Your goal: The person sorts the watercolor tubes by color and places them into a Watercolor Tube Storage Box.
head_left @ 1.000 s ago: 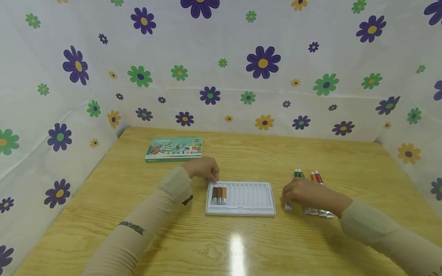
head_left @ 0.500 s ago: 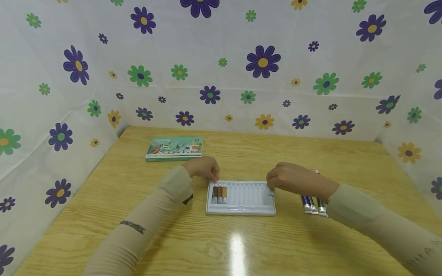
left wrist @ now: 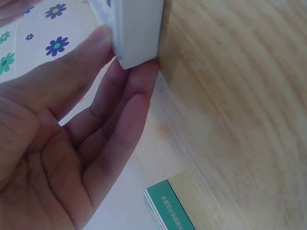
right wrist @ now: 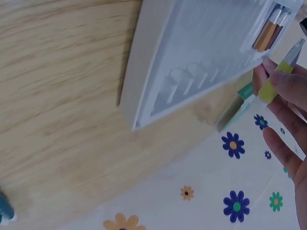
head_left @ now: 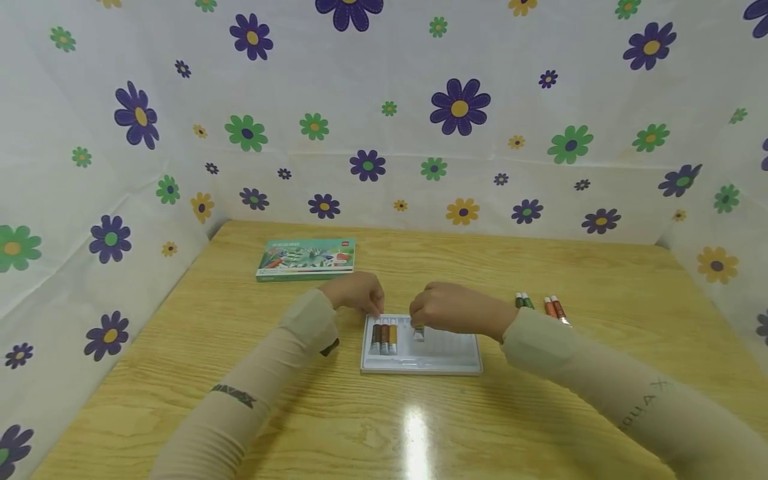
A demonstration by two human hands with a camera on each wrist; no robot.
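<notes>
A white plastic paint tray [head_left: 444, 364] with narrow slots lies on the table. Brown, red-brown and ochre paint tubes [head_left: 385, 339] fill slots at its left end. My left hand [head_left: 357, 293] pinches the tray's far left corner, thumb on one side and fingers on the other, as the left wrist view shows. Over the slots just right of the ochre tube is my right hand [head_left: 459, 308]. Its thumb and fingers grip a yellow paint tube [right wrist: 286, 66], silver end pointing away from the palm. In the head view the hand hides most of that tube.
A teal printed box [head_left: 306, 260] lies behind the tray to the left. Right of the tray are green tubes [head_left: 524, 301] and orange and red tubes [head_left: 555, 308], partly covered by the right sleeve. Flower-patterned cloth [head_left: 408, 180] stands around the table [head_left: 336, 427].
My right hand has picked up the yellow tube from the group at the right and carried it left over the tray. The left hand stays at the tray corner.
</notes>
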